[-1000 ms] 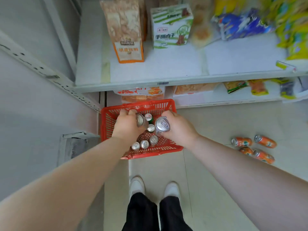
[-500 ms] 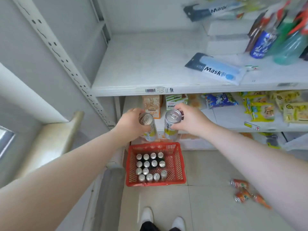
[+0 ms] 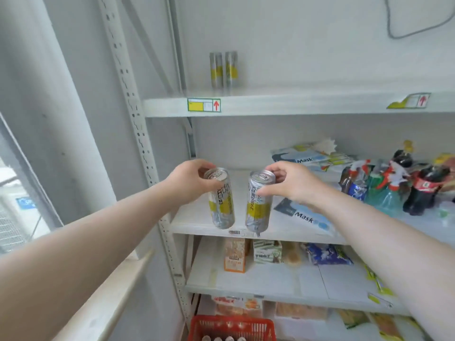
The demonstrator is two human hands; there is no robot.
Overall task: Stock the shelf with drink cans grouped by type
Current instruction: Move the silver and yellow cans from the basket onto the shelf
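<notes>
Right, gripping a slim silver-and-yellow can (image 3: 221,205) in the left hand (image 3: 189,180), fingers curling over the rim, thumb pressing the near wall just under the lid. Pinching a matching second can (image 3: 257,207) in the right hand (image 3: 293,185), fingers wrapping the top from the right side. Holding both roughly upright in the air, side by side, close but not touching, bottoms leaning slightly toward each other. Hovering them in front of the middle shelf (image 3: 197,217), bottoms level with its front edge, at the left end near the perforated upright (image 3: 138,134). Looking up at the top shelf (image 3: 295,104) and seeing a pair of the same yellow-banded cans (image 3: 223,70) standing together far back at its left end, above a price label (image 3: 203,105) with a red arrow. Catching mask packs (image 3: 305,219) lying flat on the middle shelf just right of the held cans, and further right a cluster of bottles (image 3: 418,190). Glimpsing snack cartons (image 3: 235,257) on the shelf below. Spotting, down at the near bottom edge, the red basket (image 3: 231,321) with more can tops (image 3: 221,338) showing inside.
</notes>
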